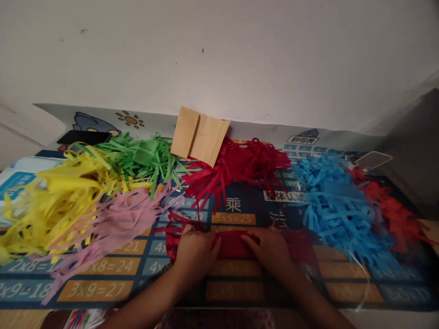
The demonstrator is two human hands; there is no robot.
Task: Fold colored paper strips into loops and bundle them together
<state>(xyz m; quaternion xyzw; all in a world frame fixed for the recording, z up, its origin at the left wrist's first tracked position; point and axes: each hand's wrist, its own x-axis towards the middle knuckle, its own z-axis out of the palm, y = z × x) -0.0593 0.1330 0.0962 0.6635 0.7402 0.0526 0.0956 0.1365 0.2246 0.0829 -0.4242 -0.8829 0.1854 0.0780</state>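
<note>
A dark red fringed paper strip (234, 245) lies across the front middle of the printed mat. My left hand (197, 246) is closed on its left part, thumb pointing inward, with cut fringe spreading beyond the fingers. On the right part, my right hand (269, 249) pinches the same paper, and its far right end is blurred. The band between both hands looks flat. Just behind them rests a pile of red paper fringe (240, 162), touched by a folded tan paper piece (200, 135).
Yellow fringe (68, 187), green fringe (146, 153) and pink fringe (123, 217) lie left. Blue fringe (343, 201) and orange-red fringe (391, 210) lie right. A black phone-like object (84, 137) and a white-blue packet (20, 183) sit far left. The wall stands behind.
</note>
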